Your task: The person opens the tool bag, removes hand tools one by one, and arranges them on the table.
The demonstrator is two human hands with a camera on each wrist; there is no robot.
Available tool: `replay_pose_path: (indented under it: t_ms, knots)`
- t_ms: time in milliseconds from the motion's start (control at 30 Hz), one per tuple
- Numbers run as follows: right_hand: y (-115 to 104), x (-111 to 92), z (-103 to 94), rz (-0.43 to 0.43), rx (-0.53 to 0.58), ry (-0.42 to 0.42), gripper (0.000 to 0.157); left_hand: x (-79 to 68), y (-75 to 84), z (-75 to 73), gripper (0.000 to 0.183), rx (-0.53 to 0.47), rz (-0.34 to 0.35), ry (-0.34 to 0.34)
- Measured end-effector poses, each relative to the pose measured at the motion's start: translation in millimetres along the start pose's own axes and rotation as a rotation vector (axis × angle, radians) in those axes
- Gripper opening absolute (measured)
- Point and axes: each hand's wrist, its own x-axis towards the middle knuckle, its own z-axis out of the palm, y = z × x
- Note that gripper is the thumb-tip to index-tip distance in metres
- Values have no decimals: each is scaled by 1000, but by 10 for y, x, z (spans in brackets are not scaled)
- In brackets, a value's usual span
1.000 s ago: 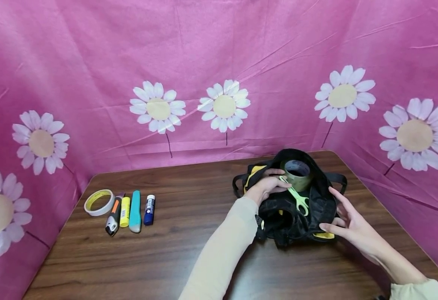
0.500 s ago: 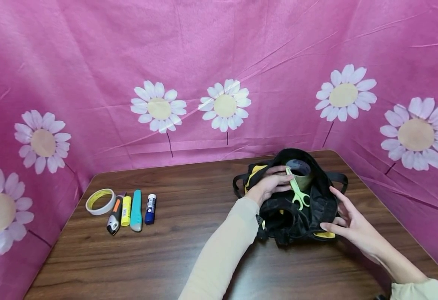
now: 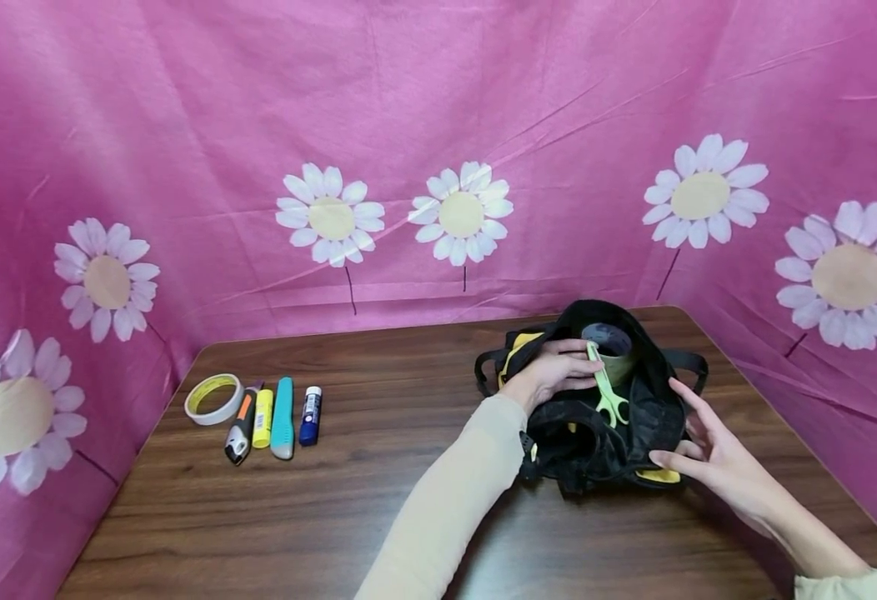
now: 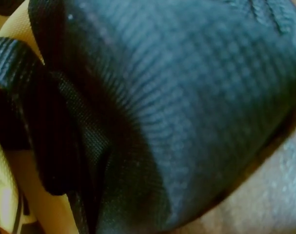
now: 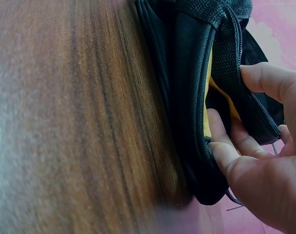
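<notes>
Though the scissors (image 3: 607, 388) lie in the mouth of the bag (image 3: 652, 419) as a second ago, they now stand steeper, the left hand (image 3: 553, 372) pinching their upper end before a roll (image 3: 623, 367). Their long axis runs from that end, pointing away from the person, to handles nearer and slightly right. The right hand (image 3: 721, 458), thumb and forefinger apart, grips the bag's right end. Leftward lie one white roll (image 3: 217, 417), two cutters, orange (image 3: 242, 426) and teal (image 3: 283, 420), and two sticks, yellow (image 3: 262, 419) and blue (image 3: 310, 417).
</notes>
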Motion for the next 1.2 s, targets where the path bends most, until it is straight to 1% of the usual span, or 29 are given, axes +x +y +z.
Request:
replay_pose_path:
  t_ms: [67, 133, 200, 300, 367, 433, 533, 633, 700, 800, 933, 1000, 1100, 1200]
  knots:
    - [6, 1, 5, -2, -5, 4, 101, 0, -7, 6, 45, 25, -7, -28]
    - [10, 3, 8, -3, -10, 10, 101, -6, -16, 8, 41, 43, -20, -52]
    - [14, 2, 10, -1, -15, 14, 101, -18, -33, 10, 32, 85, -41, -69]
    - [4, 3, 16, 4, -17, 15, 101, -64, -29, 26, 19, 176, -67, -93]
    - [-2, 6, 20, 7, -22, 13, 100, -80, -20, 41, 18, 231, -69, -104]
    - [-4, 11, 21, 4, -26, 14, 100, -85, -6, 55, 23, 264, -51, -111]
    - [4, 16, 15, -4, -22, 13, 101, -67, -1, 71, 29, 294, -27, -105]
    - [11, 17, 8, -15, -7, 9, 101, -68, 12, 95, 29, 325, -10, -72]
    - [12, 22, 10, -16, 2, 8, 101, -76, 35, 114, 29, 322, 1, -48]
    - [14, 28, 15, -16, 0, 3, 101, -97, 104, 159, 32, 307, 25, -37]
    - [21, 31, 25, -5, -15, 3, 101, -137, 248, 232, 34, 280, 45, -58]
    - [27, 31, 28, -1, -17, 4, 102, -164, 331, 273, 31, 265, 47, -65]
    - [36, 29, 23, -8, -11, 3, 102, -222, 461, 334, 27, 252, 48, -91]
    - [36, 28, 16, -14, -2, 4, 103, -311, 605, 380, 25, 267, 33, -127]
